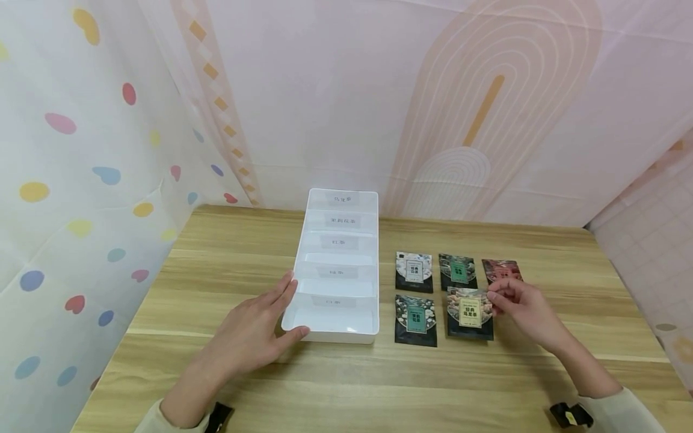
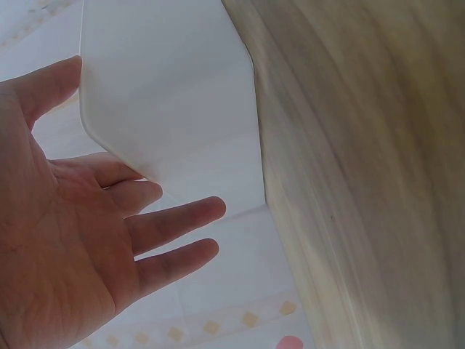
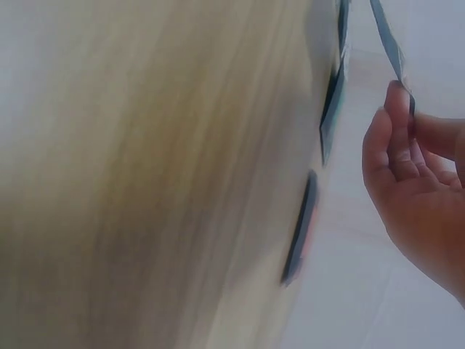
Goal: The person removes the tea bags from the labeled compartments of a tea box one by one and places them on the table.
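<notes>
My left hand [image 1: 251,331] rests at the near left corner of a white compartment box [image 1: 340,338]. In the left wrist view its fingers [image 2: 178,224] are extended, with the thumb at the box's rim. My right hand [image 1: 527,310] pinches the right edge of a tea sachet with a yellow label [image 1: 470,314] between thumb and fingertips. In the right wrist view that sachet [image 3: 392,47] is held up off the table. Around it lie a red sachet [image 1: 501,269], two green-labelled sachets [image 1: 458,272] [image 1: 415,322] and a white-labelled sachet [image 1: 414,272].
The box has several compartments in a row, each with a printed paper label [image 1: 342,221]. It stands on a wood-grain table [image 1: 216,288], left of the sachets. Patterned curtains [image 1: 325,90] hang behind the table and at its sides.
</notes>
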A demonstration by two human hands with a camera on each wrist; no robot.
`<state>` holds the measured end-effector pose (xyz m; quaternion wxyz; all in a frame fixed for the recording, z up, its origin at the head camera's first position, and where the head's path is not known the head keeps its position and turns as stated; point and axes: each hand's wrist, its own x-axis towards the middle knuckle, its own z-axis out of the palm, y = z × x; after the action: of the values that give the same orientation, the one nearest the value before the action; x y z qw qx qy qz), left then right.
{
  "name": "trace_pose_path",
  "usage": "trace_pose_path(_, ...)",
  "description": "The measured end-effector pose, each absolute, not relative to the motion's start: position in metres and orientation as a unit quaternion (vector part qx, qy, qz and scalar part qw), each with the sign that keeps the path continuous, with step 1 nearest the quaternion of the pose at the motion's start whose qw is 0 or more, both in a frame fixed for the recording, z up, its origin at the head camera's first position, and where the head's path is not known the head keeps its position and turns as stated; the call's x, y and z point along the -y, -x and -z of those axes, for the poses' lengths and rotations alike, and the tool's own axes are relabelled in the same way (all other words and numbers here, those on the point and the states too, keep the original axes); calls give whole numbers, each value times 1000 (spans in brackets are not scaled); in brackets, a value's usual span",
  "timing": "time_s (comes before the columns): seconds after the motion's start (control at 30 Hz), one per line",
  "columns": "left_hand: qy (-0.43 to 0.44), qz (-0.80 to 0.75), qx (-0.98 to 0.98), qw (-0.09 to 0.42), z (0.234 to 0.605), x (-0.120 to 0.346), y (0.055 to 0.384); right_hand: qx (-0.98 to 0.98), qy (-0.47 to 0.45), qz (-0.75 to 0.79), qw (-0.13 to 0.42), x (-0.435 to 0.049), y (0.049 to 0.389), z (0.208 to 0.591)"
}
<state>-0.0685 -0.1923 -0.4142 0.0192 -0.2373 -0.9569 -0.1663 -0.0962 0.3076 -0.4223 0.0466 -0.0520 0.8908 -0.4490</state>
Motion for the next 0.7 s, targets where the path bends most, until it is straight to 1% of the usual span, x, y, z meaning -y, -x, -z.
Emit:
trace_pose_path(0.37,238,165,957,19,413,192,69,-882,48,459,92,-312,99,430)
trace_pose_path(0.7,235,165,958,12,413,192,69,-883,39,454,111,-309,103,440)
